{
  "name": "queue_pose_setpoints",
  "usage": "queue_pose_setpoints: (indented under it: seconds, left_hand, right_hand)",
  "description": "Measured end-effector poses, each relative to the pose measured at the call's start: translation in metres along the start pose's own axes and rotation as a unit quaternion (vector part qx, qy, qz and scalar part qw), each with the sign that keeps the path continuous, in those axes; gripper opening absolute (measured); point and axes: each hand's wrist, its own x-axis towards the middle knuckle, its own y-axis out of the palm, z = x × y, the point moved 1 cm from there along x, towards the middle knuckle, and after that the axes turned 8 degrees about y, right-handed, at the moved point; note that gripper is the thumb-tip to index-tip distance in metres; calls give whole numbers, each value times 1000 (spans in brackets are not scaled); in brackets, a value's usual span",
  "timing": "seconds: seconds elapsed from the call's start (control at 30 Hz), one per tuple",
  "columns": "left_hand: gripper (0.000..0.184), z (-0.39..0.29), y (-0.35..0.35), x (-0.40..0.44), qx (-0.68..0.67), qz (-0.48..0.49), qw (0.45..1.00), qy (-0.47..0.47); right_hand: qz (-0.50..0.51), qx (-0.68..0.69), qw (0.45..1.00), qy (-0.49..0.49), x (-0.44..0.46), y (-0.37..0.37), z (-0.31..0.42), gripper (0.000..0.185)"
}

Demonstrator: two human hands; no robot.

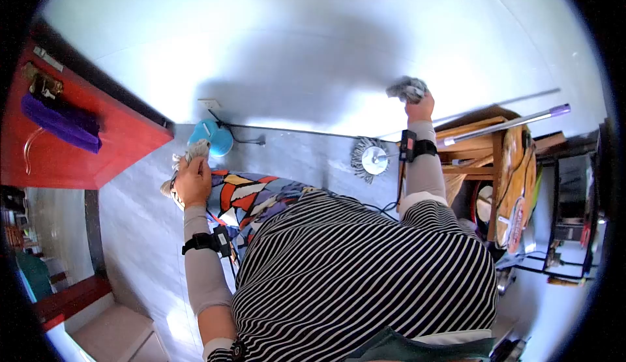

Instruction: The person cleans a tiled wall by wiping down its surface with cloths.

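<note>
My right hand (pixel 420 108) is closed around a crumpled grey cloth (pixel 407 89) and reaches up to the white wall (pixel 280 43), with the cloth at the wall surface. A dark shadow falls on the wall to its left. My left hand (pixel 193 183) hangs lower, fingers bent around a light grey cloth (pixel 197 148). Behind that cloth a light-blue rounded object (pixel 213 135) stands on the floor by the wall. Both forearms wear pale sleeves and black wrist straps with small devices.
A red door (pixel 130 137) with a purple cloth (pixel 62 124) on its handle stands at left. A mop head (pixel 370 160) rests on the grey floor (pixel 293 153). Wooden furniture (pixel 499 166) with a pole (pixel 508 124) across it is at right. A wall socket (pixel 209 104) and cable sit low.
</note>
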Motion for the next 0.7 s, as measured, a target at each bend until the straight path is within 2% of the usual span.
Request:
queue_pose_setpoints:
  seconds: [0.03,0.07,0.1,0.23,0.37,0.4,0.47,0.5,0.53,0.6,0.63,0.67,0.7]
  left_hand:
    - [17,-1,0,2,2,10,1000,-1]
    - [17,-2,-1,3,4,11,1000,3]
    - [17,-3,-2,3,4,22,1000,3]
    - [20,-1,0,3,6,43,999,10]
    - [25,-3,-2,9,-27,58,998,-6]
    - [29,6,3,10,-8,75,997,-14]
    - [34,28,11,16,11,98,995,-18]
    - [40,43,14,20,5,94,996,-5]
    - [47,57,17,24,-2,89,996,7]
    - [51,82,13,23,30,105,994,4]
    - [54,96,11,21,65,118,991,-1]
    - [58,112,13,22,41,179,981,-60]
    - [58,137,20,20,40,184,980,-58]
  right_hand:
    - [-57,20,998,-4,-14,33,0,29]
    - [34,9,999,-14,-10,40,-11,27]
    - [-43,73,996,10,-8,51,-31,27]
    - [-22,60,993,100,-62,142,-81,24]
    - [30,100,970,218,-56,151,-121,25]
    - [27,102,970,217,-50,140,-126,25]
    - [68,-117,988,75,-36,104,-129,27]
    - [103,-328,938,-53,-21,75,-125,28]
    - [109,-521,827,-181,0,40,-119,30]
    - [102,-639,718,-258,44,-34,-91,33]
    - [145,-408,899,-66,42,-40,-58,29]
    - [97,-104,985,94,39,-45,-25,28]
    - [152,-175,970,68,18,-43,15,31]
